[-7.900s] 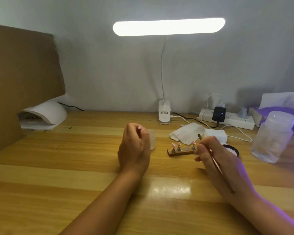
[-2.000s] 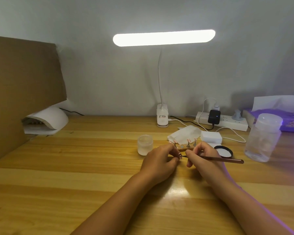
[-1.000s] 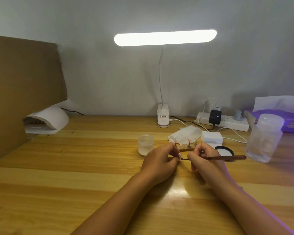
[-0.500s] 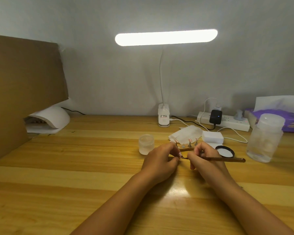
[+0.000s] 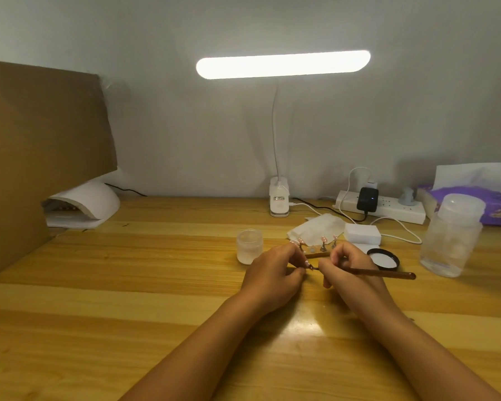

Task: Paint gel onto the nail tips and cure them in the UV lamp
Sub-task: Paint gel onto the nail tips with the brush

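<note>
Wooden table [image 5: 128, 285] spans the lower frame. White UV lamp [image 5: 90, 202] sits at mid-left, well apart from the work. Left hand [image 5: 275, 273], centre frame, fingers curled, pinches a single nail tip [image 5: 307, 264]. Right hand [image 5: 347, 270], just beside it, grips a brown brush [image 5: 388, 274], bristle end at that tip. Holder [image 5: 318, 255] with further tips stands just behind the hands, frosted jar [image 5: 249, 246] to its left.
</note>
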### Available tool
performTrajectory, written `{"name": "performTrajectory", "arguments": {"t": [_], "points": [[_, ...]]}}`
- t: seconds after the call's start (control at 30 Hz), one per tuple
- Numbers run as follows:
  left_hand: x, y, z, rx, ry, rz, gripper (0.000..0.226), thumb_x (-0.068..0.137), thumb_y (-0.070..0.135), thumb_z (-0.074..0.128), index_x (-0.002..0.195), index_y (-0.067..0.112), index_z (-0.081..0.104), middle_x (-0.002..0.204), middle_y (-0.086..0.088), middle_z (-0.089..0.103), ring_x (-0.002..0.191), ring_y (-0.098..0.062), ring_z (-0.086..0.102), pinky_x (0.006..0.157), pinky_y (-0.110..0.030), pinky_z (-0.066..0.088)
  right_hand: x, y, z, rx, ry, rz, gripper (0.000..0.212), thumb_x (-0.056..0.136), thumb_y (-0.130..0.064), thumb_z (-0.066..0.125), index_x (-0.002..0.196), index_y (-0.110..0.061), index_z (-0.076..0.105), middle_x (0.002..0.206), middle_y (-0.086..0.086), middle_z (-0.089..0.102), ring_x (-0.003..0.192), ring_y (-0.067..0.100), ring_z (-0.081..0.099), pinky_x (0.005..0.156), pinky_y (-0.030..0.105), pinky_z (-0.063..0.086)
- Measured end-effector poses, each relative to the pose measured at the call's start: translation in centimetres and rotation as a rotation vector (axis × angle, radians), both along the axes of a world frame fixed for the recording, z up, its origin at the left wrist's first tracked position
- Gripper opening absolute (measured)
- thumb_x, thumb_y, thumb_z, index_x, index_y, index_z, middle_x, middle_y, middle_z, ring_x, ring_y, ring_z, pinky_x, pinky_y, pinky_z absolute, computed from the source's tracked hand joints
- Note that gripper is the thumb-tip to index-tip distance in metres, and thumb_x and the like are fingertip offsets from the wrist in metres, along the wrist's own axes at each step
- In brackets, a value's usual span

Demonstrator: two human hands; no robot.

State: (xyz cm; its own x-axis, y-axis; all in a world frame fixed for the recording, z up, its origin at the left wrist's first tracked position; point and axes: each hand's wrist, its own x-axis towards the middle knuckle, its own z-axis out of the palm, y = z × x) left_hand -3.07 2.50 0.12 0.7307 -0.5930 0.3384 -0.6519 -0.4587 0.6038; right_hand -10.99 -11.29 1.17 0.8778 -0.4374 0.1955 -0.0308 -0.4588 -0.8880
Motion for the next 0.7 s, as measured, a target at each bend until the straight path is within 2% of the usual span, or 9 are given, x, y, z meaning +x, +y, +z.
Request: {"name": "performTrajectory", "arguments": {"t": [0.1,0.23,0.37,0.5,0.6,0.7], "points": [[0.06,-0.02,0.0,-0.019,0.008,0.007,0.013,0.092,0.02,0.062,0.09,0.032,0.058,0.102,0.012,0.065,0.092,-0.002,0.058,0.076,-0.023,0.046,0.01,-0.04,-0.06,0.011,-0.016,-0.03,0.01,0.083,-0.012,0.063,0.079,-0.008,0.055,0.059,0.005,0.061,0.046,0.002,0.052,0.055,0.032,0.045],[0.09,-0.07,-0.09,-0.023,0.011,0.01,0.013,0.092,0.02,0.061,0.091,0.032,0.057,0.103,0.012,0.066,0.086,-0.002,0.055,0.073,-0.021,0.044,0.0,-0.07,-0.01,0.038,-0.075,-0.034,0.017,0.089,-0.02,0.064,0.082,-0.008,0.055,0.061,0.003,0.067,0.051,0.0,0.058,0.061,0.031,0.048],[0.19,-0.06,-0.11,-0.017,-0.004,0.011,0.01,0.092,0.021,0.062,0.095,0.03,0.059,0.104,0.011,0.065,0.083,-0.002,0.053,0.074,-0.023,0.045,-0.03,0.19,0.17,0.03,-0.052,0.02,0.02,0.09,-0.027,0.064,0.083,-0.011,0.055,0.065,-0.001,0.071,0.06,0.002,0.064,0.066,0.029,0.049],[0.21,-0.08,-0.14,-0.017,0.005,0.004,0.011,0.092,0.021,0.061,0.093,0.031,0.058,0.103,0.011,0.065,0.098,-0.005,0.059,0.082,-0.03,0.051,0.03,0.02,-0.03,0.004,-0.019,-0.015,0.012,0.087,-0.015,0.063,0.083,-0.007,0.055,0.067,0.01,0.067,0.049,0.001,0.056,0.056,0.029,0.046],[0.24,-0.1,-0.21,-0.024,0.003,0.003,0.012,0.092,0.02,0.061,0.093,0.031,0.058,0.104,0.011,0.065,0.098,-0.004,0.059,0.081,-0.028,0.05,-0.03,-0.08,-0.07,0.011,-0.054,-0.028,0.013,0.088,-0.015,0.063,0.081,-0.008,0.055,0.064,0.008,0.066,0.049,0.0,0.056,0.057,0.03,0.047],[0.3,-0.05,-0.2,-0.034,0.001,-0.004,0.014,0.092,0.019,0.06,0.092,0.032,0.057,0.104,0.01,0.066,0.097,-0.004,0.06,0.08,-0.026,0.05,-0.03,0.08,0.11,0.041,-0.082,0.007,0.021,0.091,-0.026,0.063,0.085,-0.008,0.055,0.065,0.001,0.07,0.057,0.001,0.062,0.063,0.031,0.049]]}}
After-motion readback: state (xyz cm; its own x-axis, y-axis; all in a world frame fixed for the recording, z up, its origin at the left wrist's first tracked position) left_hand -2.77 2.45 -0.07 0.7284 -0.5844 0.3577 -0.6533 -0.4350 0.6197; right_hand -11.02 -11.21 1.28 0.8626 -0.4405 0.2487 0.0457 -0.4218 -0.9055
